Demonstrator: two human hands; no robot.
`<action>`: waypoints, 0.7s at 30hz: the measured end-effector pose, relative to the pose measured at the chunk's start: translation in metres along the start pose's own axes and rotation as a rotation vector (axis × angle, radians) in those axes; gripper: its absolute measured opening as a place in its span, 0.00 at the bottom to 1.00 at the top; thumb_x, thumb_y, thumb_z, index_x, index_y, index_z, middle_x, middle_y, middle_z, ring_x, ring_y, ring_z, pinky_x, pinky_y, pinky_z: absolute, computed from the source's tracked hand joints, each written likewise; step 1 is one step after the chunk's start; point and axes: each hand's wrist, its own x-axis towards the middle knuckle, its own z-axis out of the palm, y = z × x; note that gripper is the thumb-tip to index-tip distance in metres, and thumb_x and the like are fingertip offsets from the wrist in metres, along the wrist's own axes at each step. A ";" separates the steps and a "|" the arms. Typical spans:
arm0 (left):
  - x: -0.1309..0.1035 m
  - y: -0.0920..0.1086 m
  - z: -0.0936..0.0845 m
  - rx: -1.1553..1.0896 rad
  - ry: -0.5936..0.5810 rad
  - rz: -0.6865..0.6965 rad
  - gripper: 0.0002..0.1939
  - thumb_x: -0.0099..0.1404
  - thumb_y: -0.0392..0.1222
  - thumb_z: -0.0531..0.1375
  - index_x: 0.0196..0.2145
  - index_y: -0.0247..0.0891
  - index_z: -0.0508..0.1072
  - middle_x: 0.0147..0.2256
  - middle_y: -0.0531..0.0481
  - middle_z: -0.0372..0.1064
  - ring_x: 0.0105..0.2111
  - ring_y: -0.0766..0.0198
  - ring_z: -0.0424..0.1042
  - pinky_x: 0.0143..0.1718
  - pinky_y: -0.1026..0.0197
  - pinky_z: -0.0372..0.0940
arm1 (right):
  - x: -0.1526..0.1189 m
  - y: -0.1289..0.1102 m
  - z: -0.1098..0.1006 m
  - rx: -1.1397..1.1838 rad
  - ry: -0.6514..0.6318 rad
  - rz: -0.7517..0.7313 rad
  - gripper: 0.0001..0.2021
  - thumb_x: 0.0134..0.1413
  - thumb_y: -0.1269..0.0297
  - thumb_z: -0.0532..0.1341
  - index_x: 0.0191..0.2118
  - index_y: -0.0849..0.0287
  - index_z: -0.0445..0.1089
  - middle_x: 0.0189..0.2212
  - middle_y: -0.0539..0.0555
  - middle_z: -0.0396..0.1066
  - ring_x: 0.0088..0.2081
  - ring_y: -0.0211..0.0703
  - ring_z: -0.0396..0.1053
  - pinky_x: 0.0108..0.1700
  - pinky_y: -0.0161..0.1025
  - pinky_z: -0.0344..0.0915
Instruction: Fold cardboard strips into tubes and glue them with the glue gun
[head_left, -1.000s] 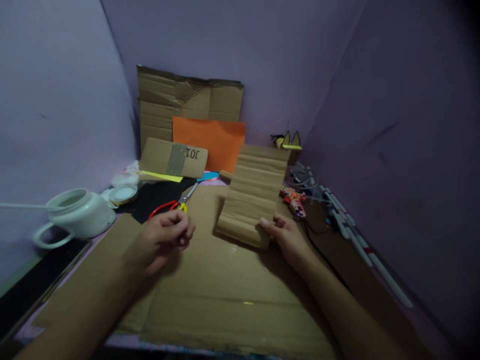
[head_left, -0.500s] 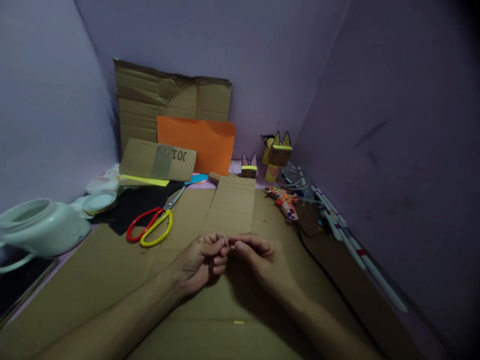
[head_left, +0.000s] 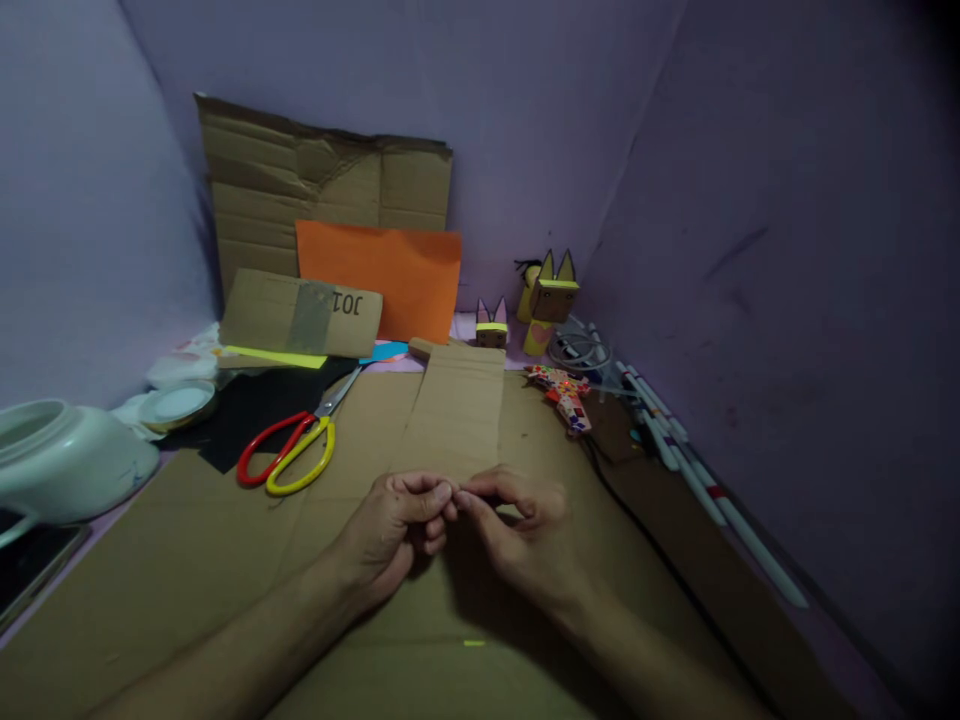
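My left hand is closed, thumb pressed against the curled fingers. Touching it at the fingertips, my right hand pinches with thumb and forefinger. Whatever lies between the fingertips is too small or too hidden to name. Both hands are over a large cardboard sheet. Just beyond them lies a cardboard strip. Scissors with one red and one yellow handle rest to the left, blades pointing away. A tiny yellow paper scrap lies on the sheet below my hands.
At left stand a white teapot and a round lid. Orange paper and cardboard lean at the back. Two paper animal figures, a patterned glue gun with a black cord, and white rods are at right.
The view has shifted slightly, so the surroundings sit a little further left. My right thumb and forefinger have come in against the left fingertips.
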 end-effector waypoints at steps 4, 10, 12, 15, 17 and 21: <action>-0.003 -0.002 -0.001 0.146 0.045 0.052 0.11 0.44 0.42 0.69 0.20 0.30 0.74 0.14 0.54 0.64 0.12 0.76 0.54 0.13 0.71 0.47 | 0.000 0.000 -0.007 -0.132 -0.094 -0.031 0.07 0.50 0.68 0.60 0.25 0.61 0.73 0.21 0.54 0.72 0.22 0.38 0.67 0.25 0.34 0.59; -0.007 0.003 -0.001 0.212 0.021 0.065 0.10 0.44 0.42 0.67 0.21 0.32 0.75 0.18 0.52 0.68 0.13 0.76 0.56 0.14 0.71 0.49 | 0.000 -0.003 -0.010 -0.204 -0.226 -0.010 0.07 0.54 0.66 0.56 0.26 0.60 0.66 0.20 0.49 0.65 0.22 0.35 0.61 0.25 0.33 0.53; -0.008 0.005 0.000 0.209 0.001 0.058 0.11 0.44 0.44 0.67 0.21 0.32 0.76 0.18 0.52 0.68 0.13 0.76 0.55 0.14 0.71 0.49 | 0.001 -0.004 -0.010 -0.216 -0.247 0.001 0.09 0.56 0.65 0.53 0.27 0.59 0.64 0.21 0.49 0.64 0.23 0.35 0.60 0.25 0.33 0.53; -0.010 0.004 0.002 0.233 0.010 0.087 0.11 0.45 0.45 0.66 0.24 0.33 0.77 0.17 0.54 0.66 0.13 0.76 0.53 0.13 0.71 0.46 | 0.003 -0.003 -0.010 -0.273 -0.252 -0.003 0.10 0.57 0.64 0.51 0.27 0.59 0.62 0.21 0.49 0.62 0.23 0.36 0.59 0.26 0.33 0.51; -0.012 0.004 0.002 0.292 0.030 0.140 0.11 0.47 0.44 0.66 0.27 0.34 0.78 0.14 0.56 0.63 0.13 0.76 0.53 0.14 0.71 0.45 | 0.004 -0.003 -0.011 -0.310 -0.244 -0.011 0.09 0.57 0.64 0.51 0.28 0.58 0.62 0.21 0.48 0.62 0.23 0.36 0.58 0.26 0.34 0.50; -0.012 0.006 0.000 0.265 -0.052 0.114 0.11 0.49 0.44 0.66 0.28 0.33 0.78 0.19 0.53 0.67 0.13 0.76 0.54 0.15 0.70 0.46 | 0.005 -0.002 -0.016 -0.302 -0.297 -0.015 0.10 0.58 0.62 0.51 0.28 0.58 0.61 0.22 0.48 0.61 0.24 0.36 0.57 0.27 0.34 0.48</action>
